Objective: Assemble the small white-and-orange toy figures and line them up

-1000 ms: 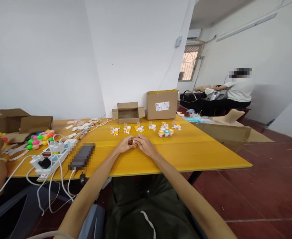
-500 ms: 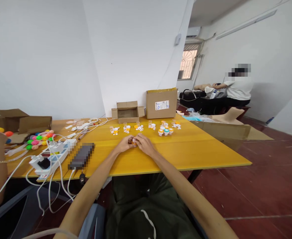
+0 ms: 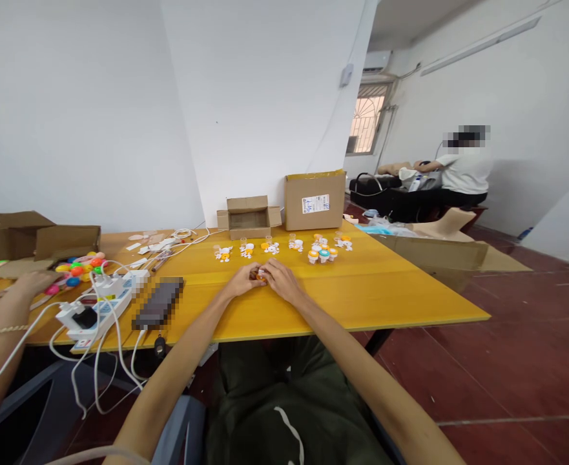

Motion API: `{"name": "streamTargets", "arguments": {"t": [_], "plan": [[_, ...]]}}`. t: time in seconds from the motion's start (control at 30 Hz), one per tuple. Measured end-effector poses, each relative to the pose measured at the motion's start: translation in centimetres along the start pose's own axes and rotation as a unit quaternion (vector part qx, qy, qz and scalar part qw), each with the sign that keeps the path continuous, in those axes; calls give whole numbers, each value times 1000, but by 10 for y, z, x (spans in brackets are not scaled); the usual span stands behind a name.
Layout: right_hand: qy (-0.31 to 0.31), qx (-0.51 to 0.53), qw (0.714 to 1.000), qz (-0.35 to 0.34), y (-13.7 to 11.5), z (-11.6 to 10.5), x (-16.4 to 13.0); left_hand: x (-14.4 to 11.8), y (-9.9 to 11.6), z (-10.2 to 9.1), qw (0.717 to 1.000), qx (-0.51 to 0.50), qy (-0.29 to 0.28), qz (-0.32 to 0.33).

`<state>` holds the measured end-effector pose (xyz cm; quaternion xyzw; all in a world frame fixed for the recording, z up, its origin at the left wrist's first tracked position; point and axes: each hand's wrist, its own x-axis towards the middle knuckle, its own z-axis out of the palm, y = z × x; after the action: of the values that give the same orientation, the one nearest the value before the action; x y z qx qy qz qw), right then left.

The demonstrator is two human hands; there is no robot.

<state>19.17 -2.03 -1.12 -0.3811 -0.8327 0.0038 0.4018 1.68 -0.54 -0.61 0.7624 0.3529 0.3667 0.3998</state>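
My left hand (image 3: 243,280) and my right hand (image 3: 279,279) meet over the yellow table (image 3: 362,284), fingers closed around a small orange-and-white piece (image 3: 261,276). Fingers cover most of it, so its exact kind is unclear. Just beyond my right hand stands a cluster of small capped containers (image 3: 323,254) with orange and teal lids. Farther back lie separate small heaps of white and orange parts (image 3: 224,253), several of them with a clear cup (image 3: 292,238) beside them.
An open small carton (image 3: 249,226) and a larger box (image 3: 314,201) stand at the back. To my left are a phone (image 3: 159,302), a power strip (image 3: 110,303) with cables, colourful balls (image 3: 78,268) and a co-worker's hand (image 3: 32,284). Another person (image 3: 463,171) sits far right.
The co-worker's arm at the left has come down and moved right, and the coloured balls there have shifted. My hands stay in nearly the same place around the small piece.
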Motion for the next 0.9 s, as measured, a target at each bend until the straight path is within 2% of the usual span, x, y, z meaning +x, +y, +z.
{"name": "streamTargets", "arguments": {"t": [0.33, 0.9], "plan": [[-7, -36, 999, -5, -4, -4, 1, -1, 9, 1, 1000, 1, 6, 3], [-2, -36, 999, 21, 0, 0, 0, 0, 7, 2, 1000, 14, 9, 3]]}}
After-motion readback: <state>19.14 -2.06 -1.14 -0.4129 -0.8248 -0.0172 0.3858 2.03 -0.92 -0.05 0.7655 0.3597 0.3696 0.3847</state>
